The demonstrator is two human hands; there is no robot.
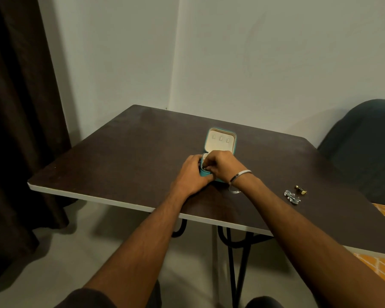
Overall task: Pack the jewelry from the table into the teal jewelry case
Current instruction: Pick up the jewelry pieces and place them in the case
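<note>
1. Your small teal jewelry case with the cream lining (220,142) stands open near the middle of the dark brown table (120,156), its lid tipped up and back. The three little tabs inside the lid carry nothing.
2. Your left hand (190,174) wraps around the case's lower half from the left and front, fingers curled against its teal wall, steadying it.
3. Your right hand (220,164) sits over the open tray with its fingers curled down into it. Whether they pinch a piece or have let go, you cannot tell from this view; the tray's contents are mostly hidden under the hand.
4. Judged from this, you are midway: something small glints in the tray, so at least one piece seems in.
5. Left to pack: the silver bangle (235,191) lying just beside the case under your right wrist, the clear crystal cluster pieces (292,196), and the small gold stud (301,190), both well to the right.
</note>
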